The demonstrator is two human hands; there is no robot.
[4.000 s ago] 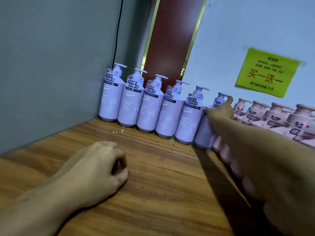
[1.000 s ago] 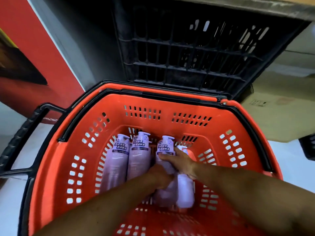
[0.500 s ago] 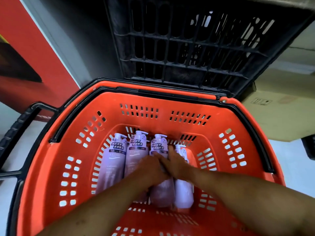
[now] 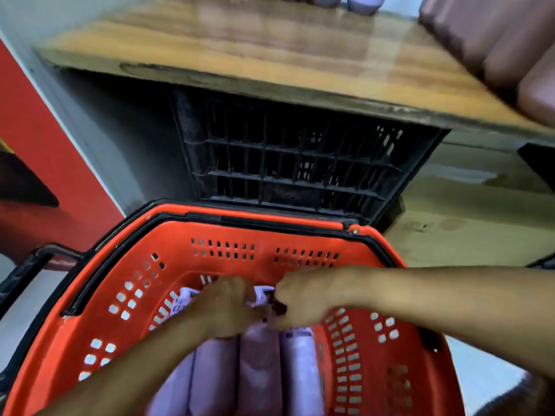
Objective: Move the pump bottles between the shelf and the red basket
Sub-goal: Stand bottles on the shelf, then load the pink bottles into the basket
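Note:
Several lilac pump bottles (image 4: 259,370) lie side by side in the red basket (image 4: 228,267), pump ends pointing away from me. Both my hands are down in the basket at the bottles' necks. My left hand (image 4: 229,307) curls round the top of one of the middle bottles. My right hand (image 4: 303,298) curls round the neck of the bottle next to it (image 4: 300,370), with a lilac pump head (image 4: 262,295) showing between the two hands. The picture is motion-blurred. The wooden shelf (image 4: 240,46) runs above, with lilac bottle bases (image 4: 360,3) at its back edge.
A black slatted crate (image 4: 294,163) stands under the shelf, right behind the basket. A cardboard box (image 4: 465,226) sits to the right. Blurred pink bottles (image 4: 498,46) crowd the shelf's right end. The basket's black handle (image 4: 27,277) sticks out left, beside a red wall panel (image 4: 45,163).
The view has tilted up and now takes in the shelf. Both hands have slid from the bottles' bodies toward the necks and curled there. Four seconds ago my hands were at the shelf.

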